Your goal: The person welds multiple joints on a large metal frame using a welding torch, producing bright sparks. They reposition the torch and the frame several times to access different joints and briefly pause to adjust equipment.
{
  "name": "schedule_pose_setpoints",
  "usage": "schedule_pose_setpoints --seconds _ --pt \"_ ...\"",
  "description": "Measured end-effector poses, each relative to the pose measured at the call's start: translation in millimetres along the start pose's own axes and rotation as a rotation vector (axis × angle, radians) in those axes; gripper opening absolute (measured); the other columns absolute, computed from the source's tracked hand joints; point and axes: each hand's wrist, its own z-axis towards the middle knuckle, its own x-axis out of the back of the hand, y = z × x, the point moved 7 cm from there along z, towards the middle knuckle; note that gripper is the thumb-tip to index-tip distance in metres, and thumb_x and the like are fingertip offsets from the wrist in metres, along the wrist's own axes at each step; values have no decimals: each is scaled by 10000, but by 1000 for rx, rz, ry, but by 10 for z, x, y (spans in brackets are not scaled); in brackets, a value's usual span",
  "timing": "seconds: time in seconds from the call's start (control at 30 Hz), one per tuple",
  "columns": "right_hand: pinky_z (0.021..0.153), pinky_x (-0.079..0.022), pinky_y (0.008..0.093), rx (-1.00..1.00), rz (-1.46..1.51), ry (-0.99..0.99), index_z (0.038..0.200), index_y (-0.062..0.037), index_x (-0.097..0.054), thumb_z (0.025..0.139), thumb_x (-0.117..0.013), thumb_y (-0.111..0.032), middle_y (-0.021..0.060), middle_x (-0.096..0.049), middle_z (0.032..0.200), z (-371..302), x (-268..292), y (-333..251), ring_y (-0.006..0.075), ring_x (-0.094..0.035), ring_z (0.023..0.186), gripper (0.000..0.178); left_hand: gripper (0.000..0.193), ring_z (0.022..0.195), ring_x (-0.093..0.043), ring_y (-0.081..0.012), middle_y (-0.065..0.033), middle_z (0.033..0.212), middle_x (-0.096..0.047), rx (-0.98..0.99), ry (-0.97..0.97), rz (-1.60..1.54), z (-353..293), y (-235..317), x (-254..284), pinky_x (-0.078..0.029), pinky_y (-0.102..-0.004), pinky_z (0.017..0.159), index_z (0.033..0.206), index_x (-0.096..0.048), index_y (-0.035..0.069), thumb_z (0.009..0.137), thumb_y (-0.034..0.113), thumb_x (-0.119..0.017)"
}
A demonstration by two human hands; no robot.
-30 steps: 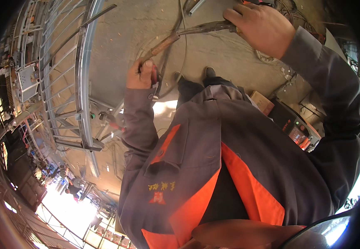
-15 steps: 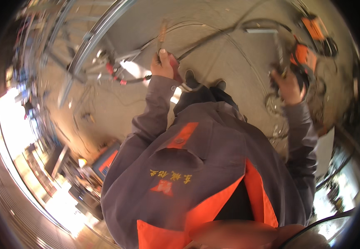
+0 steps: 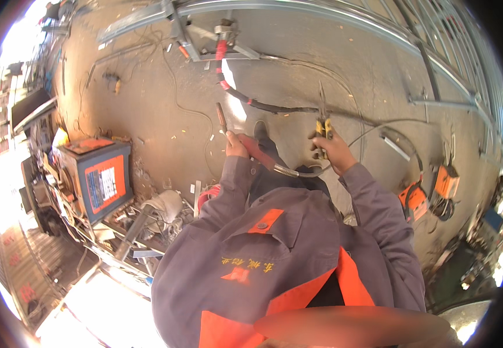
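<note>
My left hand [image 3: 237,146] is closed around the red handle of a welding torch [image 3: 257,153], its copper-coloured nozzle [image 3: 221,117] pointing away from me. From the handle's rear, a spring-sleeved cable [image 3: 289,171] curves right, past my legs. My right hand [image 3: 338,153] grips long-nose pliers [image 3: 322,119] by their yellow and black handles. Their jaws point away from me and look closed, with nothing visible between them. Torch and pliers are apart, both held above the floor in front of my body.
A long metal frame [image 3: 298,7] spans the far side. A black cable with red wraps [image 3: 245,100] crosses the floor. Orange boxes [image 3: 415,200] stand at right, beside a loose metal strip [image 3: 396,148]. A grey and orange machine [image 3: 97,177] stands at left among scrap.
The view has turned, so the metal frame now lies ahead and the machine shows at left. My right hand has come inward with the pliers, closer to the torch. The left hand keeps its hold.
</note>
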Motion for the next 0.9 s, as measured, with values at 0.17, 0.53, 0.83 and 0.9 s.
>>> schedule_pose_setpoints --seconds 0.17,0.53,0.83,0.9 --pt "640 -540 330 -228 -201 -265 1012 2 -647 954 -658 -174 83 -688 831 1642 -1571 -40 167 -664 714 185 657 818 -660 -210 -113 878 -692 -70 232 -9 697 196 778 -532 -343 755 991 -672 -6 1102 553 -344" --pt "706 -620 353 -465 67 -370 1079 -59 -636 1011 -646 -184 48 -684 965 4819 -4307 196 160 -677 797 143 594 817 -649 -202 -110 911 -692 235 352 -43 791 192 1059 -529 -336 765 1114 -642 -21 1117 503 -363" --pt "753 -605 354 -171 470 -339 1086 -42 -619 1007 -676 -161 51 -676 958 5877 -4784 -30 173 -676 803 154 550 797 -622 -204 -108 914 -688 227 294 -24 943 -104 1054 -513 -360 755 1107 -661 -20 1126 452 -381" --pt "869 -611 374 -173 484 -168 1099 -29 -619 999 -696 -159 64 -663 995 5883 -4696 30 200 -677 870 182 555 800 -622 -210 -108 917 -686 196 279 -51 937 -71 1009 -511 -361 748 1098 -666 -22 1126 454 -382"
